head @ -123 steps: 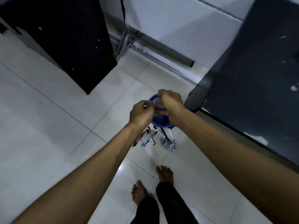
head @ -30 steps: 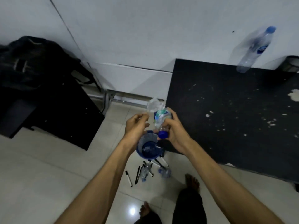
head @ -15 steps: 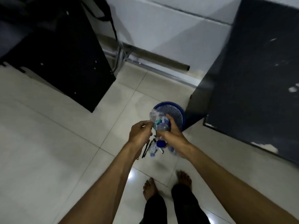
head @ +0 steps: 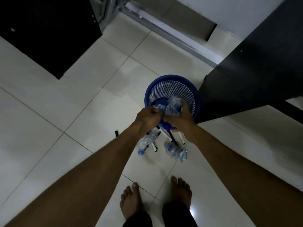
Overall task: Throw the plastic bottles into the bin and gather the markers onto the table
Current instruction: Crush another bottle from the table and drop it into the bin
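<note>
Crumpled bottle (head: 173, 107) over blue bin (head: 172, 86)

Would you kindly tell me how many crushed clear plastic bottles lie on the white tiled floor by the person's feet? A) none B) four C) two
C: one crushed bottle lies below the left hand, another below the right hand.

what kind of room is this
Probably an office or classroom: pale tiled floor, dark tables, a blue mesh waste bin, and markers scattered beside it.
</note>
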